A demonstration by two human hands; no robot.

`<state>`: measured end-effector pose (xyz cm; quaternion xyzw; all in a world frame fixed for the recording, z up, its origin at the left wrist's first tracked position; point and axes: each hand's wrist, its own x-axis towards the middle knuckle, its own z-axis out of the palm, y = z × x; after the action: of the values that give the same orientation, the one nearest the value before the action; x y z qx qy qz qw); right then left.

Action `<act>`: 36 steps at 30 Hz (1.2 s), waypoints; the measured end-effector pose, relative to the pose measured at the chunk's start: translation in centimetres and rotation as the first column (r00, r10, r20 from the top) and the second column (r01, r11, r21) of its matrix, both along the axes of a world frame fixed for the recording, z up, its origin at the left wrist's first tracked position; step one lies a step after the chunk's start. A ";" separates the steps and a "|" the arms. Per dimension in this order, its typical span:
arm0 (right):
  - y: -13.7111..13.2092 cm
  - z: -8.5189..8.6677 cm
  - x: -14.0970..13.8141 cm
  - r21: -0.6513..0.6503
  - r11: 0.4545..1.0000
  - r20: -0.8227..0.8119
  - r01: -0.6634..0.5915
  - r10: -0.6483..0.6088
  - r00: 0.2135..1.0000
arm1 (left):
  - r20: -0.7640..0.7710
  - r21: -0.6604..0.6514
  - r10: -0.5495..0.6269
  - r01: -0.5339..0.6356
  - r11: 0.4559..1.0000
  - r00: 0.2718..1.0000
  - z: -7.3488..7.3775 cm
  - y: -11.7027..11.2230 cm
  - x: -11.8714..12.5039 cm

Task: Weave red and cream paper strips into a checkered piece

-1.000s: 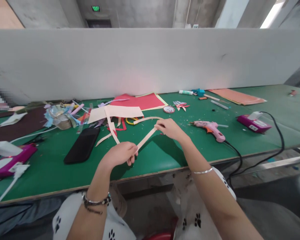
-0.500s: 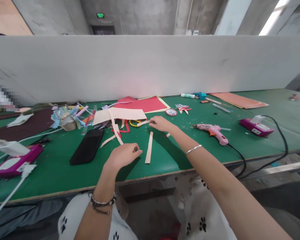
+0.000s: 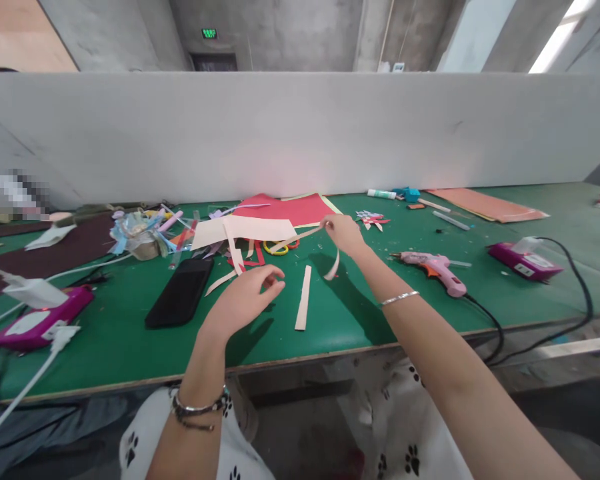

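Note:
My right hand [image 3: 343, 233] is raised over the green table [image 3: 105, 347] and pinches a long cream paper strip [image 3: 300, 236]; one end runs left toward the paper pile, the other end curls down below the hand. My left hand [image 3: 247, 297] hovers lower with fingers loosely curled and nothing in it. Between my hands a short cream strip [image 3: 303, 305] lies flat on the table. A cream sheet [image 3: 245, 230] with cut strips and a red sheet [image 3: 293, 208] lie behind.
A black phone [image 3: 180, 292] lies left of my left hand. A pink glue gun [image 3: 433, 263] with a black cable sits to the right. Magenta boxes [image 3: 523, 260] [image 3: 40, 320], yellow-handled scissors [image 3: 275, 248], craft scraps [image 3: 135, 233], orange sheets [image 3: 485, 203] and a white partition [image 3: 300, 133] surround.
The short strip that both hands held a second ago now lies on the table. My right hand reached back, picked up a longer strip and lifted it. My left hand let go.

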<state>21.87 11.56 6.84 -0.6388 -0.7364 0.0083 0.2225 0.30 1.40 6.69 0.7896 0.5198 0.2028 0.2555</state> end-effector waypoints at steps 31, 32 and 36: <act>-7.7 -0.8 -3.4 0.082 0.862 -0.882 -0.500 0.296 0.367 | 0.671 -0.353 0.153 0.131 0.926 0.725 -2.3 0.2 5.0; -7.6 -0.8 -3.3 0.076 0.866 -0.876 -0.494 0.295 0.382 | 0.657 -0.355 0.158 0.118 0.927 0.737 -2.1 0.2 5.0; -7.6 -0.9 -2.8 0.050 0.874 -0.728 -0.483 0.364 0.581 | 0.537 -0.317 0.109 0.080 0.945 0.836 -1.5 0.0 4.6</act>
<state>19.06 3.95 5.98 -0.4037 -0.7176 0.3664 0.4333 4.85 1.38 5.19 0.6409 0.4573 0.3330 0.5189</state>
